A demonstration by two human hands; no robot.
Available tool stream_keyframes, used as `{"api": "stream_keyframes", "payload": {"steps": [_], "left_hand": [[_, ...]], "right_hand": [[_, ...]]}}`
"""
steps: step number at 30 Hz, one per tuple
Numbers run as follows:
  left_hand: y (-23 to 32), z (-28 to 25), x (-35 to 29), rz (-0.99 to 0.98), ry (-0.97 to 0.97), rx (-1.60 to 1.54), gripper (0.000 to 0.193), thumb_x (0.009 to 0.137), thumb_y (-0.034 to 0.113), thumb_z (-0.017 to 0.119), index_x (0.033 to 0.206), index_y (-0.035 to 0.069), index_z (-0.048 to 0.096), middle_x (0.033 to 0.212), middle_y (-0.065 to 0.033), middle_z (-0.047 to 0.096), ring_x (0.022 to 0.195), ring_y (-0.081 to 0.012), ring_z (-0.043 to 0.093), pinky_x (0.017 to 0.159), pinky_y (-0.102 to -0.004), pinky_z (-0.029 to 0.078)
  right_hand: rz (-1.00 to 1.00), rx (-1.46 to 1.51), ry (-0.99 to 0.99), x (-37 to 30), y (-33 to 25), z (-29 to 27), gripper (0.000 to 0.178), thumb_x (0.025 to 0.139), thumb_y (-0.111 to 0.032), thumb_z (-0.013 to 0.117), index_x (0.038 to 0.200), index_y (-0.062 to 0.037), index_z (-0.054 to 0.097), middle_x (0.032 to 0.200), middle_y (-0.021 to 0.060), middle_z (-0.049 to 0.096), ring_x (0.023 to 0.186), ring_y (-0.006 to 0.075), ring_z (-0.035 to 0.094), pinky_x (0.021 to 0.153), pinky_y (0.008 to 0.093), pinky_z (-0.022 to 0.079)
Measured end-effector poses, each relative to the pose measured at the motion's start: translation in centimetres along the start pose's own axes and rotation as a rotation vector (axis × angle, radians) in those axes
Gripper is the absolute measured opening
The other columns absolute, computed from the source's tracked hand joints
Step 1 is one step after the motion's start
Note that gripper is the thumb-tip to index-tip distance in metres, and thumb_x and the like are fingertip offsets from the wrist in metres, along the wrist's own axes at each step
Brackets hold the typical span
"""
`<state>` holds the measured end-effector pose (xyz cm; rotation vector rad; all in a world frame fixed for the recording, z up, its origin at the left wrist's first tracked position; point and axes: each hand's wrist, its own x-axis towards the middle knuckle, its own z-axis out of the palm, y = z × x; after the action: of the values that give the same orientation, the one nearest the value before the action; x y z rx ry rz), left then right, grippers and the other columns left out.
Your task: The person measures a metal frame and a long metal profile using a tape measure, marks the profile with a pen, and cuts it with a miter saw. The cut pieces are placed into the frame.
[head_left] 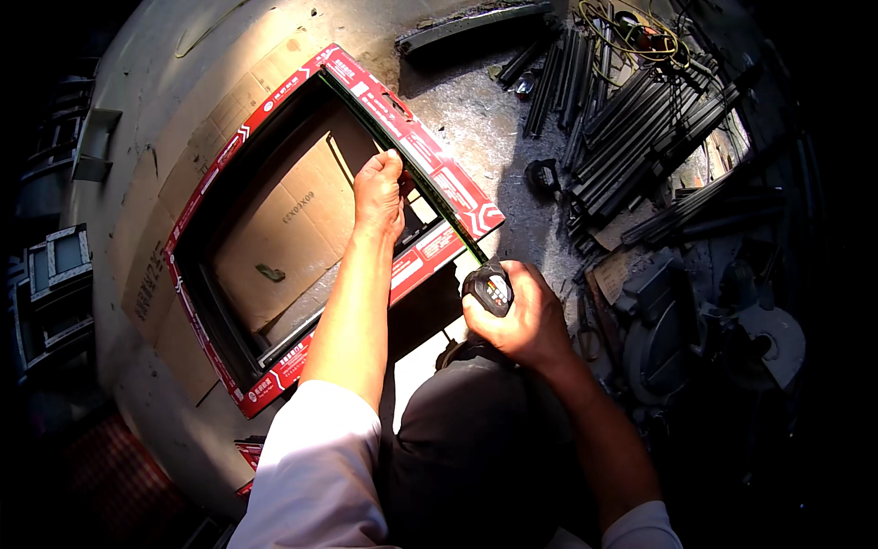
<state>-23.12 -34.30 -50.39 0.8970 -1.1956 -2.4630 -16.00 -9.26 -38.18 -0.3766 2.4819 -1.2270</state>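
My right hand (529,320) is wrapped around a black tape measure (488,289) with a pale label. Its narrow green-yellow blade (430,190) runs out along the right side of a rectangular frame, up to the far corner. My left hand (377,194) is closed at that side, thumb on the blade; its other fingertips are partly hidden. The frame (217,352) has dark inner edges and is faced with red-and-white printed cardboard (462,188). It lies tilted in front of me, its near right corner close to the tape measure.
Flattened brown cardboard (274,215) shows under and through the frame. Dark metal profiles (640,128) are piled at the far right, with a yellow cable (681,50) on top. A machine with a round disc (773,343) stands at the right. Smaller frames (59,265) lie at the left.
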Motion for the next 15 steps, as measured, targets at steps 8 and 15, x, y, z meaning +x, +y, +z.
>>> {"api": "stream_keyframes", "payload": {"steps": [8,15], "left_hand": [[-0.2,-0.9,1.1,-0.001,-0.031,0.037,0.014,0.103,0.022,0.069,0.100,0.009,0.069,0.083,0.0010,0.068,0.070,-0.0105,0.060,0.069,-0.0278,0.050],[-0.4,-0.8,1.3,0.037,-0.015,-0.006,0.012,0.101,0.018,0.070,0.099,0.006,0.069,0.082,-0.0006,0.068,0.068,-0.0108,0.061,0.066,-0.0266,0.051]], "right_hand": [[-0.036,0.004,-0.013,0.7,0.6,0.5,0.049,0.077,-0.027,0.084,0.110,0.0019,0.062,0.096,0.0222,0.066,0.087,0.0432,0.068,0.076,0.0492,0.056],[-0.215,-0.113,0.042,1.1,1.9,0.5,0.048,0.076,-0.026,0.085,0.108,0.0011,0.062,0.096,0.0216,0.066,0.084,0.0420,0.067,0.074,0.0503,0.056]]}}
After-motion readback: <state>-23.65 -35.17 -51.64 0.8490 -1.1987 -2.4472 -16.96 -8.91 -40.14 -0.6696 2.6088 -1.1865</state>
